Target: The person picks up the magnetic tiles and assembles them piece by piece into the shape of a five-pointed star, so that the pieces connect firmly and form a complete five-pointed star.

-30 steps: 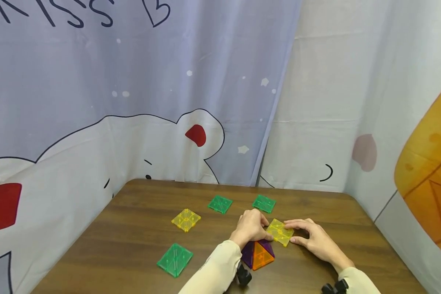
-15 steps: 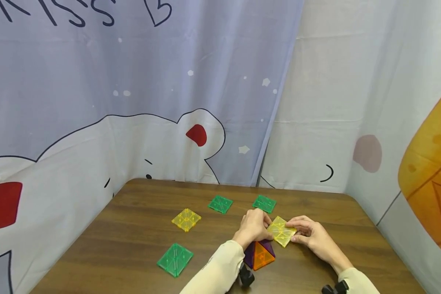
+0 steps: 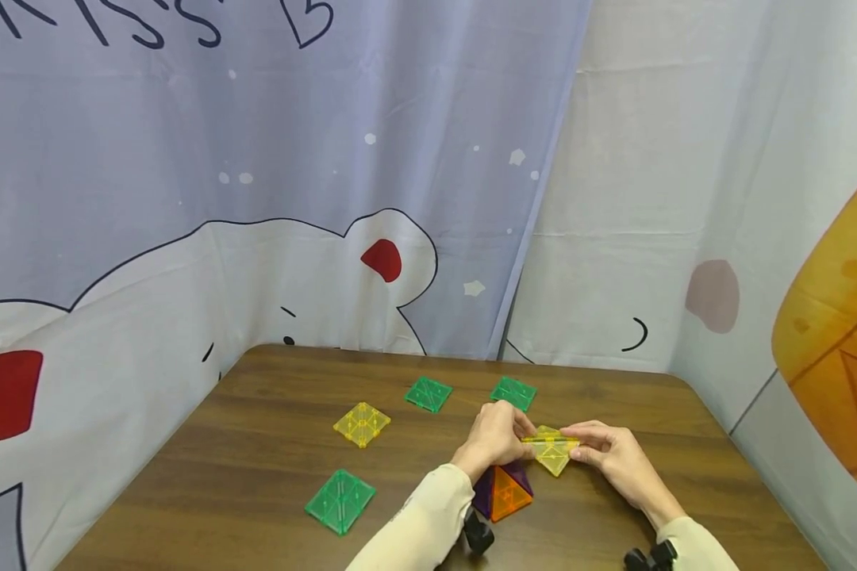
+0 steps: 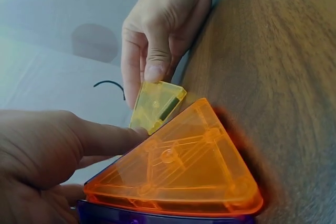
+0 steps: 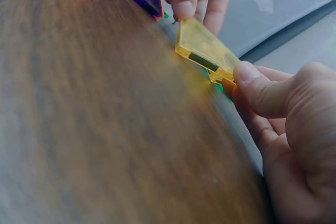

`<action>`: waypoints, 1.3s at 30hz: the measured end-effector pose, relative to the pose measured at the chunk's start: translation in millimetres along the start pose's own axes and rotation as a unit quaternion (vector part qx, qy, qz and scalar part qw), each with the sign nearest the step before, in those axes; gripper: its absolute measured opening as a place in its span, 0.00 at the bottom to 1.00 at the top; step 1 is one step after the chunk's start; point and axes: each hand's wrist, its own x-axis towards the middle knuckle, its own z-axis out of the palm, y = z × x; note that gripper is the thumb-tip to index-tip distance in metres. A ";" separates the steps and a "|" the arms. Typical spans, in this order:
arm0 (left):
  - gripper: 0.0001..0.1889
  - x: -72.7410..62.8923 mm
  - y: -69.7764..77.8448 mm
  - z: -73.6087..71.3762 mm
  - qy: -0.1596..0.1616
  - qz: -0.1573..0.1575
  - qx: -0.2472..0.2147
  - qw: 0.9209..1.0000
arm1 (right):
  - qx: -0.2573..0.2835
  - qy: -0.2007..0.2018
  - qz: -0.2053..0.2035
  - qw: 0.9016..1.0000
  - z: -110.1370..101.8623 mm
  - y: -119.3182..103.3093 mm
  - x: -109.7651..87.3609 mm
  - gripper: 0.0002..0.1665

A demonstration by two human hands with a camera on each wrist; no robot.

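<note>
Between the two hands, above the tabletop, is a pair of translucent yellow triangular magnetic tiles (image 3: 554, 458), bent along their shared edge. My left hand (image 3: 495, 436) pinches the left corner between thumb and fingers. At the opposite corner, my right hand (image 3: 617, 464) does the same, its thumb on the near face in the right wrist view. Just below the left hand stands a small pyramid of orange and purple triangular tiles (image 3: 509, 493). Its orange face (image 4: 181, 163) fills the middle of the left wrist view. The left fingers partly hide the pyramid's far side.
Flat on the brown table (image 3: 257, 460) lie a large green diamond (image 3: 340, 502), a yellow diamond (image 3: 362, 425) and two green diamonds, one at back centre (image 3: 428, 394) and one behind the left hand (image 3: 513, 392). Printed curtains (image 3: 293, 159) hang behind the table's far edge.
The yellow tile pair was a flat diamond and now folds along its middle, with the crease running between the hands. Both hands keep their hold. The pyramid and other tiles stay put.
</note>
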 end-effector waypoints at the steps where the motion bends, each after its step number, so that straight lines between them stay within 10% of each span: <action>1: 0.13 0.2 0.2 -0.6 0.001 0.004 -0.004 1.000 | 0.000 0.004 0.004 1.000 -0.4 -0.6 0.0 0.20; 9: 0.12 -5.6 -4.7 -6.3 -0.009 0.038 -0.051 0.998 | 0.003 0.034 0.031 0.999 -0.4 -2.6 -0.7 0.20; 17: 0.18 -39.1 -24.1 -34.9 0.017 0.049 -0.026 0.998 | 0.015 0.031 0.038 0.999 2.7 -3.3 -2.1 0.21; 25: 0.40 -74.7 -38.9 -48.0 -0.056 0.042 0.046 0.996 | 0.040 0.026 0.056 0.997 -0.3 -4.1 -0.6 0.22; 39: 0.50 -70.9 -47.8 -38.3 -0.045 0.060 0.073 0.994 | 0.080 0.004 0.059 0.995 -0.6 -5.5 0.9 0.24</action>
